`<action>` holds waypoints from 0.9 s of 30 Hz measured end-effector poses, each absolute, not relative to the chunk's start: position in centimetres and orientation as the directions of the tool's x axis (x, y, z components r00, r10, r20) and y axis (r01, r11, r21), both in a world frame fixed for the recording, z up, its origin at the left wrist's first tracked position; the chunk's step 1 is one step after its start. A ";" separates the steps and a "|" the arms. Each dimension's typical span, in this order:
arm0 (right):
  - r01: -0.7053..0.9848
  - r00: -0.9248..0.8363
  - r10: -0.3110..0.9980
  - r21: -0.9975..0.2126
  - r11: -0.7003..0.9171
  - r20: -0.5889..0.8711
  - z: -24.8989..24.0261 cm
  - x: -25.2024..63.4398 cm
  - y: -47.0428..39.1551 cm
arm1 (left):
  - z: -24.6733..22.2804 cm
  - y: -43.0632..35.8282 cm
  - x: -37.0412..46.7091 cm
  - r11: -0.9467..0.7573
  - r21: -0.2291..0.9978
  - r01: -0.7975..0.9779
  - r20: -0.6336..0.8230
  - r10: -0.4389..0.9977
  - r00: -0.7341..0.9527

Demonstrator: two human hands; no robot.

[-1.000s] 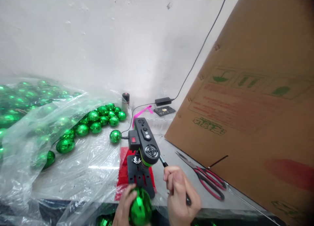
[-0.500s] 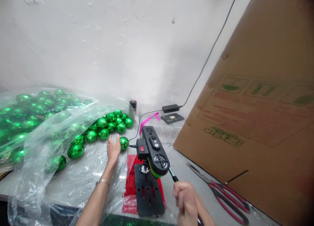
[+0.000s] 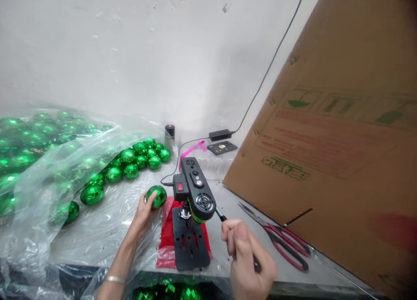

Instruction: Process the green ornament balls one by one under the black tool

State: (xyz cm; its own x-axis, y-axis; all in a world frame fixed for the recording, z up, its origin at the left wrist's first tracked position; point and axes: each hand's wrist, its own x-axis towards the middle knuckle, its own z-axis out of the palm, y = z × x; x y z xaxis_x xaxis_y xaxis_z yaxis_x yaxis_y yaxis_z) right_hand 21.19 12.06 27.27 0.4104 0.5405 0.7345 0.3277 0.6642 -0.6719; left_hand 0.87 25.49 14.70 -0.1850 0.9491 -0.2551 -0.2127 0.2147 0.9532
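My left hand (image 3: 145,209) holds a shiny green faceted ball ornament (image 3: 157,197), its thumb across the near side. Just right of the ball stands a black device (image 3: 199,190) with round grilles and a red switch, mounted over a slotted black base plate (image 3: 191,250). My right hand (image 3: 246,254) is closed around the black handle of a thin metal-shafted tool (image 3: 220,213). The shaft's far end is hidden behind the device, so I cannot tell whether they touch. Red sheet material (image 3: 165,237) lies under the plate.
More green ball ornaments (image 3: 130,170) lie on and under clear plastic sheeting (image 3: 81,156) at left. Red-handled scissors (image 3: 283,241) lie beside a large cardboard box (image 3: 345,143) at right. A black power adapter (image 3: 220,135) and cable sit near the wall. Green balls (image 3: 190,292) show below the table edge.
My left hand has closed on the ball and drawn it slightly nearer, away from the pile. My right hand keeps its grip on the tool. The view has shifted a little.
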 end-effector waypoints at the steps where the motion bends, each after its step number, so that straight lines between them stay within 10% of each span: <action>1: 0.331 0.402 0.559 -0.684 0.649 0.725 27.7 21.2 12.0 | 14.2 23.7 1.1 0.222 0.944 -0.246 -0.269 0.947 -0.178; 14: 0.367 0.350 0.582 -0.680 0.635 0.734 28.1 21.7 11.7 | 9.7 15.3 6.4 -0.040 0.969 0.246 0.038 0.999 0.013; 27: 0.328 0.370 0.589 -0.694 0.641 0.718 27.9 21.5 11.6 | 9.1 13.6 7.6 -0.175 0.926 0.334 0.154 0.984 0.088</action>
